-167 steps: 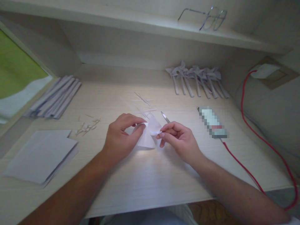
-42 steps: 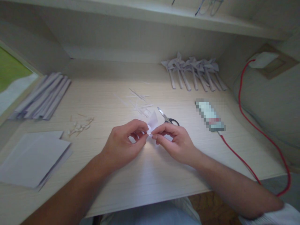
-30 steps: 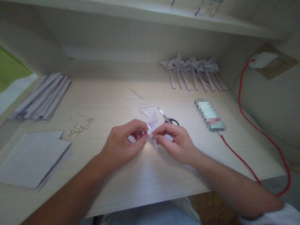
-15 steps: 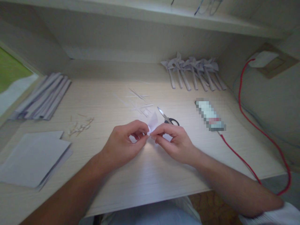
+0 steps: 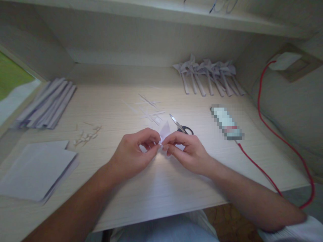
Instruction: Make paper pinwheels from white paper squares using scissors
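Observation:
Between my two hands is a small folded piece of white paper [image 5: 165, 129], its pointed flap sticking up behind the fingertips. My left hand [image 5: 137, 148] pinches it from the left, fingers curled. From the right, my right hand [image 5: 185, 151] pinches the same paper, thumb and forefinger close to the left fingertips. The fingers hide most of the paper's lower part. Just beyond the right hand lie scissors [image 5: 181, 126] with black handles, blades apart. Thin paper strips [image 5: 151, 111] are scattered behind the paper.
Paper pinwheels [image 5: 207, 75] on rolled sticks line the back right. Rolled paper tubes [image 5: 47, 104] lie at left, above cotton-tipped sticks [image 5: 87, 136] and stacked paper sheets [image 5: 37, 171]. A phone [image 5: 225, 122] on a red cable [image 5: 259, 169] lies at right. A shelf [image 5: 151, 16] overhangs the desk.
Both hands stay in place on the paper. The right fingertips have shifted very slightly; the view has tilted a little.

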`<state>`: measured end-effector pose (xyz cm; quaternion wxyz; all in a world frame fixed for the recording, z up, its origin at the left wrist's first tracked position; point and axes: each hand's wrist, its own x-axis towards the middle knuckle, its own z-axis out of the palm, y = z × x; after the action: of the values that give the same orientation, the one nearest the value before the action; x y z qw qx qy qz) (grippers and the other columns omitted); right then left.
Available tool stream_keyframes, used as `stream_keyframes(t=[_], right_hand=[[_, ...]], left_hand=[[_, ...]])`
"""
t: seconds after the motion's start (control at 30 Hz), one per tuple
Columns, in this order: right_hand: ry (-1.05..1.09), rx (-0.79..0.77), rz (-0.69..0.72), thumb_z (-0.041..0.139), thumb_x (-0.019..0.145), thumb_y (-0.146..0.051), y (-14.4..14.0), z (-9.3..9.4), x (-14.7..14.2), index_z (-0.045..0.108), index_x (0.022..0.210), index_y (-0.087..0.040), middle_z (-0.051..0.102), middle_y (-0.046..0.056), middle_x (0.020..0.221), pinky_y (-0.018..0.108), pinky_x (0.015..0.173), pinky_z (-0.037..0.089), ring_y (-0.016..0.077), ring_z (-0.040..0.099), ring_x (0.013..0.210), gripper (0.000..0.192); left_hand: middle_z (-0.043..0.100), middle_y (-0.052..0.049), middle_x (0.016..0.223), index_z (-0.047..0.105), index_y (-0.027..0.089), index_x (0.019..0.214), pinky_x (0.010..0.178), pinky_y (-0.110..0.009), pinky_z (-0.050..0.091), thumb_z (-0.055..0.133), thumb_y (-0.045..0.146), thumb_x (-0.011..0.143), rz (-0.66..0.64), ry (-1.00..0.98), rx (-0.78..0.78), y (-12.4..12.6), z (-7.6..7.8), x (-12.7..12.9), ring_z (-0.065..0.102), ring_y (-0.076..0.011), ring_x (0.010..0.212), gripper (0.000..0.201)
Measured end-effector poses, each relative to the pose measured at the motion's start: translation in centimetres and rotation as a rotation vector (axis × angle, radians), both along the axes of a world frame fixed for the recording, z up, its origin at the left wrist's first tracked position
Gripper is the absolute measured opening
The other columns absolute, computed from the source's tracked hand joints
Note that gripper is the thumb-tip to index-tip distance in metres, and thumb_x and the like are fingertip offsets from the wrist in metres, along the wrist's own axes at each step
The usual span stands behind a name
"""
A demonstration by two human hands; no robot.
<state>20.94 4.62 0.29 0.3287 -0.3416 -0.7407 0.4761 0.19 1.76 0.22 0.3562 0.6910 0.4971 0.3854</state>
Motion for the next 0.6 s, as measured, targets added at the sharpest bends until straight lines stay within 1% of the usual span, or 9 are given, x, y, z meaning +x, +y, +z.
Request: stream_keyframes(t=[0.23,0.43,0.5,0.6], right_hand=[[0.039,-0.077,0.0,0.062,0.093,-0.016,-0.07,-0.36,-0.02,0.064,0.102,-0.018,0.07,0.001,0.079,0.029,0.07,0.053,0.0152,0.067,0.074,0.01],[0.071,-0.159,-0.002,0.064,0.093,-0.02,0.02,-0.24,-0.06,0.062,0.099,-0.019,0.068,0.0,0.077,0.028,0.067,0.054,0.0146,0.068,0.071,0.007],[0.074,-0.151,0.0,0.065,0.093,-0.02,0.04,-0.26,-0.01,0.061,0.1,-0.019,0.068,0.0,0.077,0.028,0.067,0.054,0.0144,0.068,0.071,0.008],[0.047,-0.07,-0.024,0.066,0.093,-0.019,0.03,-0.38,0.06,0.061,0.103,-0.019,0.07,0.0,0.08,0.028,0.07,0.054,0.0146,0.069,0.074,0.012]], left_hand=[[0.071,0.0,0.085,0.068,0.02,0.093,0.071,-0.025,0.056,0.065,0.01,0.084,-0.004,0.039,0.043,0.02,0.04,0.02,0.067,-0.0126,0.074,0.013],[0.071,0.002,0.085,0.068,0.021,0.095,0.068,-0.023,0.054,0.064,0.008,0.084,0.022,0.067,0.068,-0.16,0.0,-0.11,0.067,-0.0112,0.071,0.017],[0.07,0.003,0.083,0.068,0.022,0.095,0.067,-0.022,0.053,0.065,0.008,0.084,0.027,0.079,0.082,-0.21,0.04,-0.11,0.066,-0.0103,0.069,0.017],[0.069,0.005,0.079,0.068,0.022,0.094,0.063,-0.02,0.05,0.066,0.009,0.084,0.038,0.112,0.109,-0.23,0.12,-0.06,0.065,-0.0092,0.067,0.017]])
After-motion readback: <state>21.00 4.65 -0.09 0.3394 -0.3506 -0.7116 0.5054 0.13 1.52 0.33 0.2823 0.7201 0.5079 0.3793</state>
